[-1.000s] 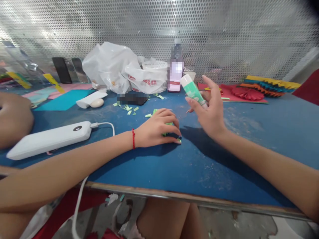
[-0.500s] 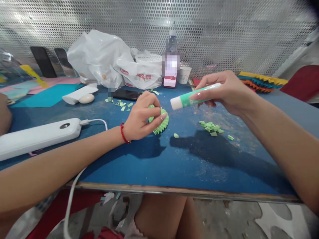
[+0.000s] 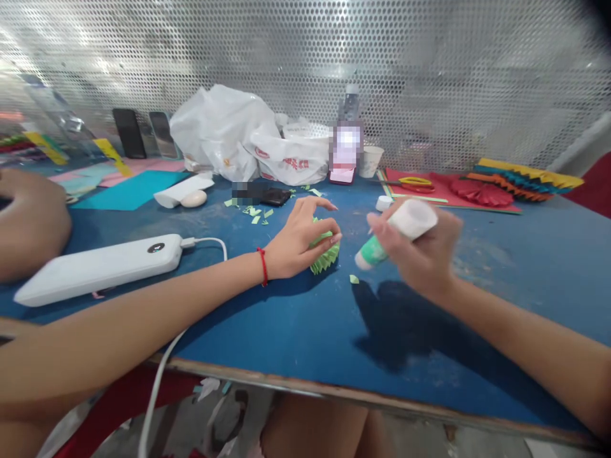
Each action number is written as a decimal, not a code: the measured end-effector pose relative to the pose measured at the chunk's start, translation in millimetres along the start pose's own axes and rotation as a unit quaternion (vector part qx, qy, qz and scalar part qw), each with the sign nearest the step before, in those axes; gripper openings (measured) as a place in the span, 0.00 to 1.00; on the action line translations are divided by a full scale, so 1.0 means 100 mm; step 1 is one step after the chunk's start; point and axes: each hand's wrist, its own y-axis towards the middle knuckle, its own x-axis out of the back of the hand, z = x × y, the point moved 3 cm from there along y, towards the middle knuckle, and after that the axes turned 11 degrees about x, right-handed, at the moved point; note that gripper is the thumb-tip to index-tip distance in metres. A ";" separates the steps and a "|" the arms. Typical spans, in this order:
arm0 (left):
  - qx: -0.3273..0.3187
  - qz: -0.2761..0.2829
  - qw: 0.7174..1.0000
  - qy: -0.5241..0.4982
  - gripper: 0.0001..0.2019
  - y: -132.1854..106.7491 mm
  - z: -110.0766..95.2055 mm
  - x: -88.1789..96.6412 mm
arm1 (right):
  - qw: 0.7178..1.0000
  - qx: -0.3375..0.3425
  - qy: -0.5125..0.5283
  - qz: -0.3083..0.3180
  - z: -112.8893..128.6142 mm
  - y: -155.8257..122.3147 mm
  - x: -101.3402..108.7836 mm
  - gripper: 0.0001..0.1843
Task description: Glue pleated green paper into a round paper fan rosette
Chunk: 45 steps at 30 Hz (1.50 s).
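Observation:
My left hand (image 3: 303, 245) rests on the blue table, its thumb and fingers curled round a light green pleated paper rosette (image 3: 325, 259). Part of the rosette is hidden under the fingers. In my right hand (image 3: 424, 248) is a green and white glue stick (image 3: 375, 250), held above the table and tilted, its narrower end pointing down and left towards the rosette. A small white cap (image 3: 384, 203) lies just behind that hand. One green paper scrap (image 3: 354, 279) lies between the two hands.
A white power bank (image 3: 114, 267) with a cable lies left, beside another person's arm (image 3: 33, 222). White plastic bags (image 3: 224, 133), a lit phone (image 3: 346, 152) and a paper cup (image 3: 370, 161) stand behind. Scissors (image 3: 416, 184) and red paper (image 3: 443, 184) lie back right.
My right hand has turned and lowered the glue stick, tipping its end down. My left hand stays on the rosette, with its index finger lifted more. The view has shifted left and up.

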 end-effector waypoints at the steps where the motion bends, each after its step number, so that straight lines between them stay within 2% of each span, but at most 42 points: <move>1: 0.004 0.001 1.000 0.002 0.15 0.00 0.01 0.00 | 0.999 0.022 -0.026 0.031 0.02 -0.04 -0.03 0.20; 4: 0.001 0.021 1.000 -0.006 0.16 -0.01 0.02 -0.03 | 0.995 0.038 -0.066 0.071 0.01 -0.07 -0.08 0.21; 10: -0.021 0.091 0.996 -0.006 0.20 -0.01 0.06 -0.11 | 0.988 0.056 -0.055 0.134 0.04 -0.05 -0.16 0.18; 16: 0.011 0.101 0.995 -0.002 0.24 -0.01 0.06 -0.11 | 0.989 0.051 -0.041 0.135 -0.03 -0.13 -0.17 0.19; 23: -0.004 0.120 0.993 0.000 0.30 -0.01 0.02 -0.11 | 0.986 0.070 -0.040 0.146 0.00 -0.13 -0.18 0.18; 28: -0.012 0.131 0.991 0.001 0.28 -0.01 0.03 -0.12 | 0.985 0.074 -0.041 0.151 0.00 -0.12 -0.19 0.16; 35: -0.026 0.116 0.993 -0.009 0.22 -0.01 0.06 -0.15 | 0.985 0.053 -0.060 0.155 -0.02 -0.13 -0.18 0.18; 45: -0.024 0.118 0.993 -0.003 0.20 0.00 0.05 -0.16 | 0.985 0.039 -0.064 0.158 0.00 -0.13 -0.16 0.17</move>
